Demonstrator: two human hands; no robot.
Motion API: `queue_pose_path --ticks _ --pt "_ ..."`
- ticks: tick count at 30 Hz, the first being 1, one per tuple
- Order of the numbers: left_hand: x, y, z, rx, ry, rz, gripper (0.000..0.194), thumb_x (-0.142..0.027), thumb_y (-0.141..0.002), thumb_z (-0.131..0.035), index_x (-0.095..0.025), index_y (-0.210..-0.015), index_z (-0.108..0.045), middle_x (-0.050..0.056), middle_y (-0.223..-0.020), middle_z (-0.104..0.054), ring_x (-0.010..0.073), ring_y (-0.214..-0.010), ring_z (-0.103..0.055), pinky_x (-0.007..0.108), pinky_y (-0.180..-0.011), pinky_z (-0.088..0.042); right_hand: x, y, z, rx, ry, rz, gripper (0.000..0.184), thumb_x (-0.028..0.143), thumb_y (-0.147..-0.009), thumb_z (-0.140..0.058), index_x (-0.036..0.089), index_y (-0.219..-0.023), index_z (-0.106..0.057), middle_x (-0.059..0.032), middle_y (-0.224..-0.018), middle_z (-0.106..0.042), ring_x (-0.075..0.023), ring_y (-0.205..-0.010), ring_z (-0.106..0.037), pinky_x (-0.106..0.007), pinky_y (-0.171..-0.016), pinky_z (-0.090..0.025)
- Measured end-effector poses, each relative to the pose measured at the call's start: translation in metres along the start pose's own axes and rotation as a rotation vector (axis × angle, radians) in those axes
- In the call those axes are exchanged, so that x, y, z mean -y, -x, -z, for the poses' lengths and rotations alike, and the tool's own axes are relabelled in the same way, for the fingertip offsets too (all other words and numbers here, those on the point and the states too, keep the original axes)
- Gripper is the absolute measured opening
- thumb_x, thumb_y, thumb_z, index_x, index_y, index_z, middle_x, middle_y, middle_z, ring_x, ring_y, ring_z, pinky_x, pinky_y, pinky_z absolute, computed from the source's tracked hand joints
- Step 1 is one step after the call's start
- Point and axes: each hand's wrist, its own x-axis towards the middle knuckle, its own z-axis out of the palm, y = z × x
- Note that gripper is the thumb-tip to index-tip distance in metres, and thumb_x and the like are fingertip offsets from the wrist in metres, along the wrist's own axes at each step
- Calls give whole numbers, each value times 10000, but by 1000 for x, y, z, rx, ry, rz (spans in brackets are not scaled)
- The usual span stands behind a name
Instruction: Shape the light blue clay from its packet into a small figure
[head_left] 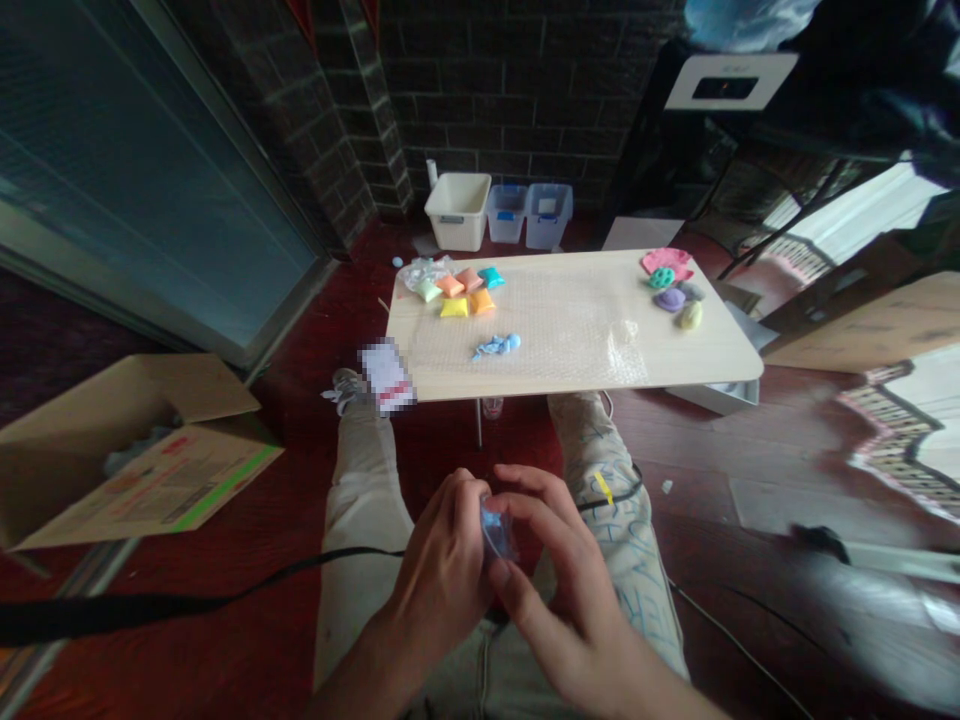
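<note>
Left hand (450, 545): fingers curled closed around one side of a small clear plastic packet (498, 535), something blue showing through it.
Right hand (566, 560): half open, thumb and fingers bent about the other side — whether they pinch it, I cannot tell.
Packet: between both hands, well apart from the table (705, 365).
Tabletop: a light-blue stranded piece (499, 346) near a yellow pouch (454, 308).
Step in hand: apparently fingertip work on the packet.
Next move: probably calls for a steady left hold — and a fine right pinch.
</note>
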Motion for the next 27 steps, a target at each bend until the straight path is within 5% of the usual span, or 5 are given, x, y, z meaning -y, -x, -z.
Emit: queue_pose_path --ticks 6,14,21,27 --pt "3 7 3 47 168 18 295 -174 -898 -494 -211 -1184 -437 101 -1020 -631 274 -940 -681 404 -787 -592 1 -8 6 64 269 161 434 148 -869 -646 193 -1299 -617 -155 -1443 -521 -357 -1397 -449 -559 -1175 -405" --pt "-1 4 13 149 464 178 144 -289 -1017 -472 -229 -1147 -453 64 -1011 -596 212 -910 -633 352 -808 -553 2 -3 11 22 239 284 519 148 -863 -652 204 -1378 -615 -143 -1387 -582 -345 -1307 -540 -532 -1072 -513" --pt "1 2 7 15 273 2 224 -407 -1008 -471 -211 -1117 -463 79 -961 -571 242 -836 -609 369 -721 -533 16 -1 10 29 125 147 654 167 -904 -684 251 -1529 -508 -131 -1522 -533 -335 -1406 -510 -523 -1147 -488" --pt "0 3 5 -41 95 -42 170 -277 -994 -498 -198 -1141 -467 74 -964 -581 236 -849 -621 348 -724 -540 11 4 6 46 -90 90 659 164 -948 -652 325 -1558 -461 -78 -1628 -416 -288 -1530 -387 -494 -1236 -399"
